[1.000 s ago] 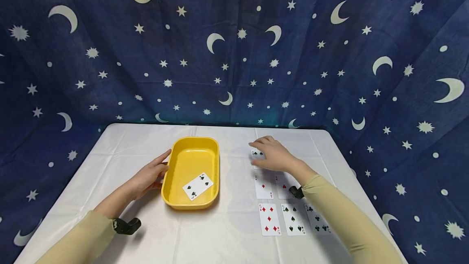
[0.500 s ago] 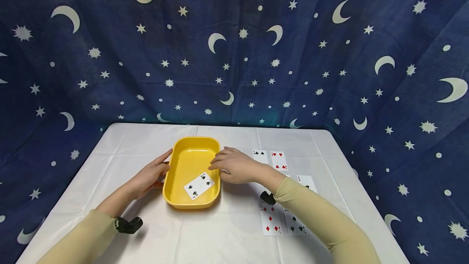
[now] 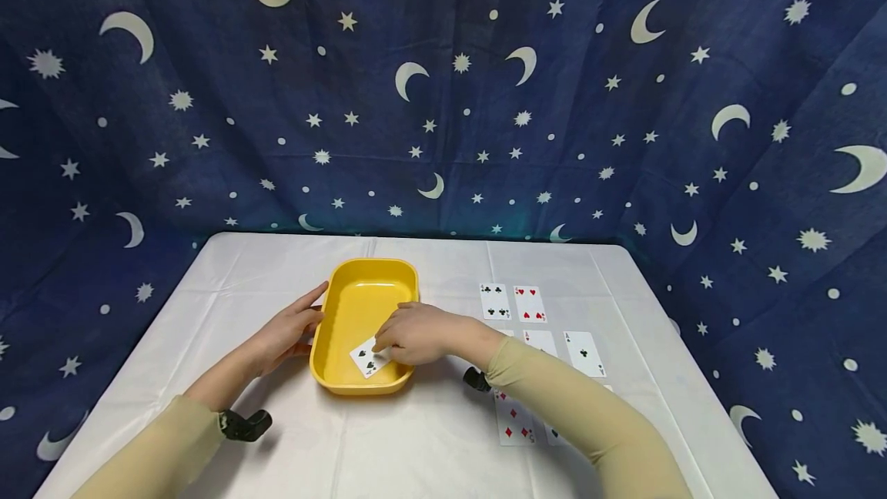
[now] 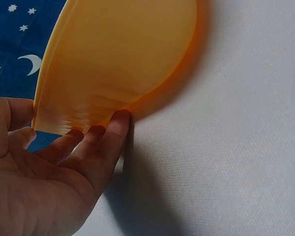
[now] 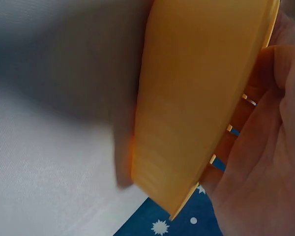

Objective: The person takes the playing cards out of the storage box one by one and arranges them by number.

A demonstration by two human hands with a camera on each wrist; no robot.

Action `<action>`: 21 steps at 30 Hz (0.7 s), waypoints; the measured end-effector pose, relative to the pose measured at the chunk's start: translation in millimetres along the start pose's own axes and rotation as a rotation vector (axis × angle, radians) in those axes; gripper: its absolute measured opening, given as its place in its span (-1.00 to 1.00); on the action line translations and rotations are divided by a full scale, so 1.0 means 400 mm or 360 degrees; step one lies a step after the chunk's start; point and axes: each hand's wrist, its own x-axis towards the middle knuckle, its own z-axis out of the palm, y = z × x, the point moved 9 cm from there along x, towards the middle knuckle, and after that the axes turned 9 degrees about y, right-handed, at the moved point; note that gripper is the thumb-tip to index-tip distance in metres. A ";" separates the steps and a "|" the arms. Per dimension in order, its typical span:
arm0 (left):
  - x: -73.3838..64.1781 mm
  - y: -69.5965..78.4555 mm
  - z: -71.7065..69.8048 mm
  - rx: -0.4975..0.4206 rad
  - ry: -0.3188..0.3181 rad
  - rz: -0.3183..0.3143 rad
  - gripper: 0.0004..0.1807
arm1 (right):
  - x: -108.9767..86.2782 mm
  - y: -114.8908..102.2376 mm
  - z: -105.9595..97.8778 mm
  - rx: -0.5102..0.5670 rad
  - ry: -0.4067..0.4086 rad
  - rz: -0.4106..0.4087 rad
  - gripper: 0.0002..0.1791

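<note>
A yellow tray (image 3: 360, 299) stands on the white cloth, left of the table's middle. My left hand (image 3: 286, 333) rests against its left side; in the left wrist view the fingers (image 4: 119, 123) touch the outer wall. Inside the tray, toward its near end, lies a four of spades (image 3: 367, 360), face up. My right hand (image 3: 416, 332) reaches over the right rim, its fingertips on that card and covering its upper right part. The right wrist view shows the palm (image 5: 265, 162) beside the tray wall, with the fingertips hidden behind the rim.
Right of the tray, face-up cards lie in rows. At the back are a four of clubs (image 3: 495, 301) and a four of hearts (image 3: 530, 304); nearer is an ace of clubs (image 3: 584, 353). The right forearm partly covers a five of diamonds (image 3: 514, 426) and other cards.
My right hand has moved left from above the back row of cards, across the tray's right rim and down onto the card inside. My left hand and the tray have stayed put.
</note>
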 end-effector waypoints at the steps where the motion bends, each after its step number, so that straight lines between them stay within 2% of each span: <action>1: 0.000 0.000 0.000 0.0002 0.0002 -0.0003 -0.26 | 0.002 -0.002 0.005 -0.0020 -0.0020 0.0001 -0.60; 11: 0.000 -0.004 0.002 -0.0002 0.0014 -0.0021 -0.26 | 0.023 -0.004 0.053 -0.0240 -0.0247 0.0113 -0.49; 15: -0.001 -0.004 0.004 -0.0011 0.0005 -0.0019 -0.26 | 0.034 0.007 0.067 -0.0300 -0.0312 0.0214 -0.42; 21: -0.004 0.000 0.007 -0.0028 -0.0005 -0.0017 -0.25 | 0.056 0.025 0.071 -0.0359 -0.0296 0.0305 -0.37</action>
